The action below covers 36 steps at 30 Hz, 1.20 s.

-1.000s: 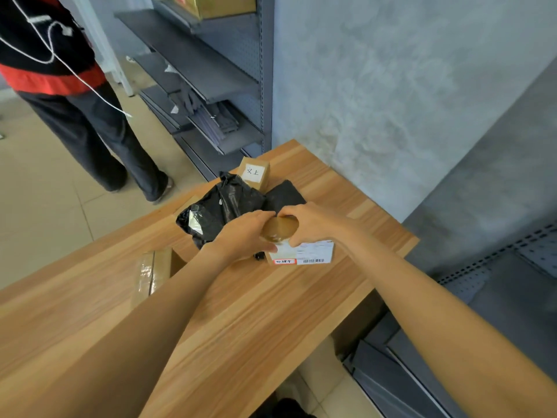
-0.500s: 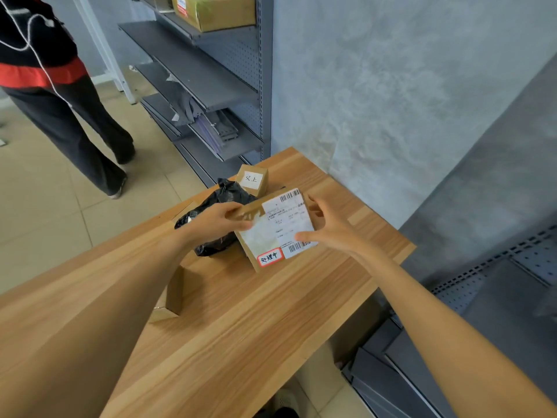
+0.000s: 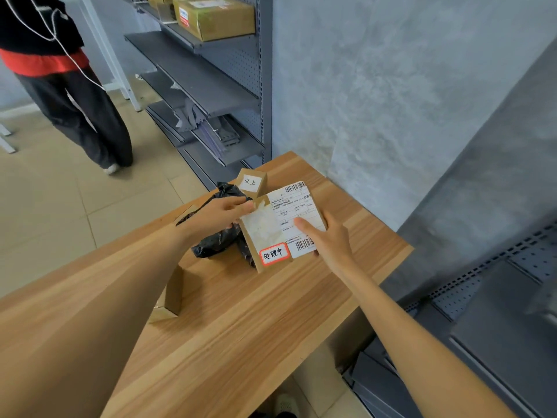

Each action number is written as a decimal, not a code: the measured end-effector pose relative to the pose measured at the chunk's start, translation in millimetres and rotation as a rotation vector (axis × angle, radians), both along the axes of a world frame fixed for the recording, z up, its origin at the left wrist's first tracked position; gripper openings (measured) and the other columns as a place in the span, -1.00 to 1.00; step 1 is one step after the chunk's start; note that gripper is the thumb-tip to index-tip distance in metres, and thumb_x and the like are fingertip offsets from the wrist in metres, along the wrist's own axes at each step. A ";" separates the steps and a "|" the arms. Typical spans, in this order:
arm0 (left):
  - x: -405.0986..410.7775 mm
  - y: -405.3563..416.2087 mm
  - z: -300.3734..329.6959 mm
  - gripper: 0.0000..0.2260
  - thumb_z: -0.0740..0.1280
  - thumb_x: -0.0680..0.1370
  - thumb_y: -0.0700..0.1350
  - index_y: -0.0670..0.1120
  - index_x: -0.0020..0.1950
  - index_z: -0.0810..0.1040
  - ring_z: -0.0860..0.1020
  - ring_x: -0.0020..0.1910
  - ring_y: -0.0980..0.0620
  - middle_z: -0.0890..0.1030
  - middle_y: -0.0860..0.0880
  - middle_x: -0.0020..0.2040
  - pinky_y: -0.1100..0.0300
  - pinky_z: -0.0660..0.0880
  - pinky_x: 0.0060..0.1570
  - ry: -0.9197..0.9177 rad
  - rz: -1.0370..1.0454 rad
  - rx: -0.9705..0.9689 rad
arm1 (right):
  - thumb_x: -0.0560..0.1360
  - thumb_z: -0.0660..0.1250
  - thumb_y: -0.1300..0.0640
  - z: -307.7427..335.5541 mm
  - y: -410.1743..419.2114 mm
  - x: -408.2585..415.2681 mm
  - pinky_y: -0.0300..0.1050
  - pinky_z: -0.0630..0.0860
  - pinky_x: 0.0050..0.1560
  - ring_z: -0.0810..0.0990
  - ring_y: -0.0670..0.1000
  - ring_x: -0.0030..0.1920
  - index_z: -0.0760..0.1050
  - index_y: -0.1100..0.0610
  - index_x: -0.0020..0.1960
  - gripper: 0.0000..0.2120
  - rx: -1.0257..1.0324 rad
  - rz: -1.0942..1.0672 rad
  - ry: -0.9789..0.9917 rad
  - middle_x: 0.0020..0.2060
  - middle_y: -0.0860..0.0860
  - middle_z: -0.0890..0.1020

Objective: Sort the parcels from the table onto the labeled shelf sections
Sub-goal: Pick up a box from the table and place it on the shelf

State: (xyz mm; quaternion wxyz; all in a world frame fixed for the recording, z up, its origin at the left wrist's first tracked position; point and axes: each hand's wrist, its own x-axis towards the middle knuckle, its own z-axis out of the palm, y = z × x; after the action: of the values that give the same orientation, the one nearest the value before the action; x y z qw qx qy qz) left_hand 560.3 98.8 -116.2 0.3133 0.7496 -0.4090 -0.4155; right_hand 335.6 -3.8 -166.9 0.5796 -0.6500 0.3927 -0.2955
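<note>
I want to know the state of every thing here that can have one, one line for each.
Labelled box: tilted up, label facing the camera, held in both hands.
Left hand: pinches the box's top left corner.
Right hand: grips the box's right edge.
Black bag: crumpled, lying on the table.
Small box: standing behind the bag.
Shelf parcel: sealed, on the shelf.

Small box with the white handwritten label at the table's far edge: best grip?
Probably pinch the small box across its two side faces, coming from above. It stands upright, top free. The black bag crowds its near side, and the flat parcel held in both hands sits just in front.
</note>
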 end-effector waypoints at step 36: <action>-101.5 82.0 53.2 -0.53 0.24 0.59 0.02 -0.17 0.43 0.33 0.32 0.39 -0.11 0.37 -0.12 0.42 0.06 0.25 0.32 -1.078 -0.432 -0.511 | 0.44 0.46 -0.10 109.1 144.4 -142.8 -0.17 0.58 -0.47 0.66 -0.12 -0.37 0.55 0.07 -0.12 -0.76 0.129 -0.760 -0.079 -0.34 -0.10 0.70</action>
State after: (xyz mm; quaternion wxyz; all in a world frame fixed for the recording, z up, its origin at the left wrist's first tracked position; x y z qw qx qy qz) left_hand 458.9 180.8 -63.0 0.1415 0.6556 -0.7377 0.0770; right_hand 192.7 140.6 -57.8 0.4833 -0.4086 0.6006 -0.4887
